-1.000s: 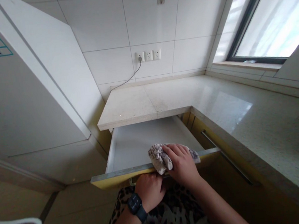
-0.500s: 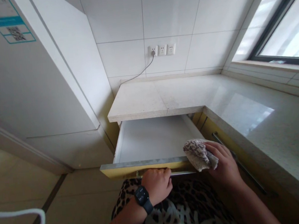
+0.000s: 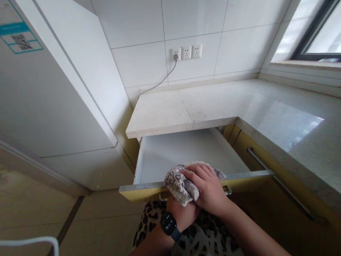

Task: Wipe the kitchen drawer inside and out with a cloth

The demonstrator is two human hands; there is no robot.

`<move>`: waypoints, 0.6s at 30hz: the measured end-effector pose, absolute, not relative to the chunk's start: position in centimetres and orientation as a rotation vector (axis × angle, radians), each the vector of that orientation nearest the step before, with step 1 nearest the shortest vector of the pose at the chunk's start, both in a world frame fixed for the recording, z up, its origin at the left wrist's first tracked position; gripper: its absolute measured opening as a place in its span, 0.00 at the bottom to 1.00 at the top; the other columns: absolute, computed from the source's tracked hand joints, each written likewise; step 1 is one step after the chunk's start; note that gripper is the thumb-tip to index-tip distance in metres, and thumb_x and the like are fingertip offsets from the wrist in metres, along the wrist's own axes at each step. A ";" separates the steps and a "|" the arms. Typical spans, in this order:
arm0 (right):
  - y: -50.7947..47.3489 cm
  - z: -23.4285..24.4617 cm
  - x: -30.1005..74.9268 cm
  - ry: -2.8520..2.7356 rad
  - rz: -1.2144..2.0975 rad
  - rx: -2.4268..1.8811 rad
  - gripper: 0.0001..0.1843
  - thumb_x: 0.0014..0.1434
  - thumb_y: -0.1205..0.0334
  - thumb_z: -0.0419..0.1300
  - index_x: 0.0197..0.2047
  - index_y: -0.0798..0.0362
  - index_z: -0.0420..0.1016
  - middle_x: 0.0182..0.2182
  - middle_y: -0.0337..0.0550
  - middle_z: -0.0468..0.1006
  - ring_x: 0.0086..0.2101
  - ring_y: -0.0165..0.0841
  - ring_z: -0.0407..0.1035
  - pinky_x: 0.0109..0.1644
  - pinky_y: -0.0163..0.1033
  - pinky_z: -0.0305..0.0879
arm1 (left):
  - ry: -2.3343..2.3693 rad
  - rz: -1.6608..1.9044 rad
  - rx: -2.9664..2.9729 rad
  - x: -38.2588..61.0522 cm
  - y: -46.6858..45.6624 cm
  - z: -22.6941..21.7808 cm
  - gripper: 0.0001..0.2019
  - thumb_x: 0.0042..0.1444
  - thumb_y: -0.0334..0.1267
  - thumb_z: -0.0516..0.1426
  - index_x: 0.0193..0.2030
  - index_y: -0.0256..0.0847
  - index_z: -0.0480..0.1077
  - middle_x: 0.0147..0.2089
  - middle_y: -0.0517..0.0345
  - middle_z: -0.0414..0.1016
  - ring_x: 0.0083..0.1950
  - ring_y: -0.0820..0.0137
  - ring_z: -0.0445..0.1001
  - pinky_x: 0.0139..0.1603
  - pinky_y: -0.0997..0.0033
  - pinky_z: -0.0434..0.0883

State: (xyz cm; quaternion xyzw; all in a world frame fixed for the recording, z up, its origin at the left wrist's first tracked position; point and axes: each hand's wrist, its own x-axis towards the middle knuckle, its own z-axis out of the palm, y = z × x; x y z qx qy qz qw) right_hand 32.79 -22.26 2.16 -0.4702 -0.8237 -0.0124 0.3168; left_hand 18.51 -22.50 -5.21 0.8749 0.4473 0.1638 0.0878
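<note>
A pulled-out drawer (image 3: 152, 187) with a white inside and a yellow front sits under the pale counter. My right hand (image 3: 208, 188) presses a patterned grey cloth (image 3: 179, 183) onto the drawer's front top edge, fingers closed over it. Just below, my left hand (image 3: 182, 214), with a black watch on its wrist, grips the drawer handle (image 3: 226, 191) at the front; the cloth and my right hand partly hide it.
A stone counter (image 3: 216, 104) runs along the back and right, with a long bar handle (image 3: 283, 186) on the yellow cabinet front below. A tall white appliance (image 3: 36, 100) stands at left. Wall sockets (image 3: 186, 52) with one plugged cord. White cable (image 3: 50, 250) on the floor.
My right hand has slid the cloth leftwards along the drawer's front edge, from its right end to the middle above my left hand. The left hand stays at the handle.
</note>
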 end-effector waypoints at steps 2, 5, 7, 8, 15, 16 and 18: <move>-22.3 2.1 33.0 -2.174 -0.021 -1.230 0.26 0.58 0.62 0.61 0.60 0.46 0.70 0.53 0.48 0.75 0.52 0.45 0.66 0.58 0.51 0.58 | 1.268 0.507 2.645 18.4 -22.6 -4.9 0.23 0.65 0.47 0.49 0.64 0.45 0.67 0.65 0.51 0.69 0.63 0.53 0.68 0.66 0.50 0.65; -22.2 1.8 34.0 -2.165 -0.030 -1.243 0.27 0.59 0.63 0.60 0.62 0.47 0.68 0.55 0.49 0.74 0.53 0.45 0.66 0.57 0.50 0.59 | 1.245 0.396 2.689 18.2 -22.8 -3.8 0.19 0.62 0.43 0.52 0.57 0.44 0.72 0.58 0.49 0.76 0.56 0.50 0.73 0.58 0.48 0.72; -22.2 1.5 35.1 -2.150 -0.064 -1.273 0.27 0.58 0.64 0.60 0.62 0.48 0.68 0.55 0.50 0.74 0.53 0.45 0.66 0.55 0.50 0.60 | 1.250 0.300 2.691 18.0 -23.0 -2.8 0.14 0.61 0.40 0.52 0.49 0.44 0.74 0.47 0.50 0.80 0.47 0.52 0.77 0.47 0.51 0.75; -22.2 1.4 35.7 -2.142 -0.086 -1.293 0.27 0.58 0.64 0.59 0.62 0.48 0.68 0.55 0.50 0.74 0.52 0.45 0.67 0.55 0.50 0.61 | 1.247 0.275 2.685 17.8 -23.0 -2.3 0.12 0.61 0.40 0.51 0.46 0.45 0.74 0.44 0.51 0.80 0.43 0.55 0.78 0.43 0.53 0.76; -23.1 0.0 43.3 -2.035 -0.274 -1.407 0.29 0.56 0.64 0.61 0.61 0.48 0.66 0.54 0.51 0.74 0.50 0.45 0.69 0.52 0.51 0.65 | 1.247 0.303 2.626 17.2 -23.3 -1.0 0.05 0.60 0.39 0.53 0.41 0.45 0.69 0.39 0.59 0.77 0.39 0.62 0.76 0.37 0.61 0.72; -23.3 -0.3 44.6 -2.011 -0.303 -1.419 0.28 0.56 0.64 0.62 0.61 0.48 0.66 0.54 0.51 0.74 0.50 0.46 0.69 0.52 0.51 0.66 | 1.253 0.310 2.618 17.0 -23.3 -1.0 0.05 0.60 0.39 0.53 0.41 0.46 0.69 0.39 0.60 0.77 0.39 0.62 0.76 0.37 0.61 0.72; -23.7 -0.8 47.3 -1.970 -0.359 -1.439 0.28 0.56 0.61 0.63 0.60 0.48 0.66 0.53 0.52 0.75 0.50 0.46 0.69 0.52 0.52 0.66 | 1.260 0.347 2.589 16.5 -23.3 -1.1 0.07 0.61 0.38 0.53 0.43 0.47 0.70 0.40 0.62 0.77 0.41 0.63 0.76 0.39 0.61 0.71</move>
